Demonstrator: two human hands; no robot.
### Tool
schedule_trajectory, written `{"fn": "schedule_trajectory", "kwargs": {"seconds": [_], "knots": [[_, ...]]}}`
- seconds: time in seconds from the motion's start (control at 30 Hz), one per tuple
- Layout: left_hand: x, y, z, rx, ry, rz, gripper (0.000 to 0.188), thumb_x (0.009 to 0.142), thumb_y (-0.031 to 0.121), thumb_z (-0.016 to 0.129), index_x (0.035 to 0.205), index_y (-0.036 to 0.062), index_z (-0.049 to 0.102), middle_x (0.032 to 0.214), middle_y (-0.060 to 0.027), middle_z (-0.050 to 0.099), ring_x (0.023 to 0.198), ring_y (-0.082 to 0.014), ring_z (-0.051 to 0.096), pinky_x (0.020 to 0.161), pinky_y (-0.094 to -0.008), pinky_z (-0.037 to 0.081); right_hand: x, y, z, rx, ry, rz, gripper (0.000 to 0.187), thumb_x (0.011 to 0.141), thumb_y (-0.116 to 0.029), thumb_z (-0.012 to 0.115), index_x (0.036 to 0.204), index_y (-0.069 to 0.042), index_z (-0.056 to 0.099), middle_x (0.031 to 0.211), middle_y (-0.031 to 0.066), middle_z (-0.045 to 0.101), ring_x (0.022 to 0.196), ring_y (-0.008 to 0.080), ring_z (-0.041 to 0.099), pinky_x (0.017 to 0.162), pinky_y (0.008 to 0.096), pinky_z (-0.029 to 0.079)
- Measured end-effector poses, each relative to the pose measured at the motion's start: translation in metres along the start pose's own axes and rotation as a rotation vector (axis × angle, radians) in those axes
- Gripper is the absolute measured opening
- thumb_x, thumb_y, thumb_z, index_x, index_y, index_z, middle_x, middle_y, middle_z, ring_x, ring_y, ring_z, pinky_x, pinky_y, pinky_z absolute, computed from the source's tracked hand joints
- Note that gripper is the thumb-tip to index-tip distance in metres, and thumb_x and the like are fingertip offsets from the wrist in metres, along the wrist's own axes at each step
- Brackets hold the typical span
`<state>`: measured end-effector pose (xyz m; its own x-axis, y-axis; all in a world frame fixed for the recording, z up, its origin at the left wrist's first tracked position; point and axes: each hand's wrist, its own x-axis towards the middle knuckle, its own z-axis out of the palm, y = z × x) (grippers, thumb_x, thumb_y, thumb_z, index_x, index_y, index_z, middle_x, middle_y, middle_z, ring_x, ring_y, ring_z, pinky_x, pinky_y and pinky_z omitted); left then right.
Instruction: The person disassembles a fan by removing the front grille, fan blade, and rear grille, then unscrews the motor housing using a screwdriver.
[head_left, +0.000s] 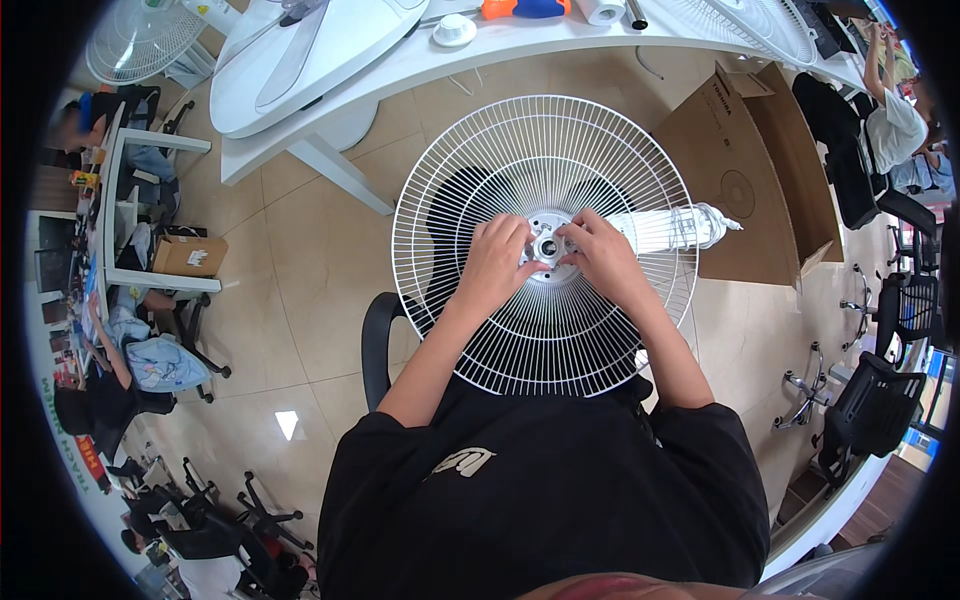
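Fan grille [550,345] sits over the seated person's lap, hub facing up, probably so both hands get square access and the legs take the weight. Left hand [497,262] and right hand [605,260] grip the small central ring [546,249] from opposite sides, thumbs and fingertips curled round it, likely for even control. Plastic-wrapped white part [668,229] lies under the grille's right side; bench [560,38] is ahead.

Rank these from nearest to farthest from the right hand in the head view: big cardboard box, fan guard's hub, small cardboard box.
1. Fan guard's hub, touched by the right hand.
2. Big cardboard box, to the right.
3. Small cardboard box, far left.
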<state>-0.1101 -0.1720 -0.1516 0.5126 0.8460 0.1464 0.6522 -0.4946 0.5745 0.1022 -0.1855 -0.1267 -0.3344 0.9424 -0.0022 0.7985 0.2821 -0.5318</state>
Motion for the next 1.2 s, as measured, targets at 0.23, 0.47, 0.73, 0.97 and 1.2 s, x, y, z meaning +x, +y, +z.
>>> {"fn": "schedule_trajectory", "kwargs": {"seconds": [0.23,0.47,0.73,0.97,1.2], "knots": [[-0.002,-0.003,0.002,-0.042,0.056,0.028,0.053,0.072,0.034,0.085,0.111,0.0052,0.063,0.113,-0.0069,0.061,0.112,-0.0259,0.056,0.098,-0.0420,0.041,0.000,0.003,-0.005,0.114,-0.006,0.018,0.043,0.072,-0.012,0.084,0.110,-0.004,0.067,0.105,0.0096,0.060,0.097,0.0280,0.064,0.083,0.0394,0.054],[-0.001,-0.002,0.001,0.011,0.029,0.057,0.061,0.073,0.035,0.085,0.128,0.0139,0.068,0.117,-0.0065,0.060,0.115,-0.0260,0.054,0.101,-0.0434,0.040,0.000,0.009,-0.004,0.210,-0.008,0.077,0.043,0.071,-0.013,0.085,0.107,-0.003,0.064,0.102,0.0112,0.059,0.093,0.0317,0.066,0.081,0.0409,0.055],[0.005,-0.001,-0.008,-0.011,-0.033,0.029,0.058,0.070,0.037,0.087,0.122,0.0159,0.071,0.112,-0.0041,0.059,0.113,-0.0229,0.054,0.098,-0.0406,0.041,-0.002,0.007,-0.005,0.232,0.036,0.159,0.044,0.070,-0.012,0.086,0.107,-0.003,0.064,0.100,0.0114,0.062,0.088,0.0307,0.069,0.075,0.0398,0.057],[0.015,-0.005,-0.014,-0.012,-0.101,0.042,0.055,0.067,0.036,0.089,0.115,0.0150,0.071,0.109,-0.0025,0.058,0.110,-0.0224,0.054,0.098,-0.0402,0.041,-0.002,0.011,0.003,0.200,0.062,0.107,0.037,0.071,-0.011,0.085,0.102,-0.003,0.065,0.097,0.0109,0.062,0.084,0.0310,0.068,0.073,0.0404,0.056],[0.030,-0.009,-0.015,0.050,-0.148,0.095,0.050,0.063,0.039,0.091,0.097,0.0117,0.066,0.102,-0.0016,0.057,0.103,-0.0214,0.056,0.088,-0.0372,0.047,-0.002,0.016,0.006,0.184,0.107,0.077,0.032,0.073,-0.011,0.082,0.099,-0.002,0.066,0.095,0.0114,0.062,0.082,0.0319,0.067,0.073,0.0411,0.055]]}}
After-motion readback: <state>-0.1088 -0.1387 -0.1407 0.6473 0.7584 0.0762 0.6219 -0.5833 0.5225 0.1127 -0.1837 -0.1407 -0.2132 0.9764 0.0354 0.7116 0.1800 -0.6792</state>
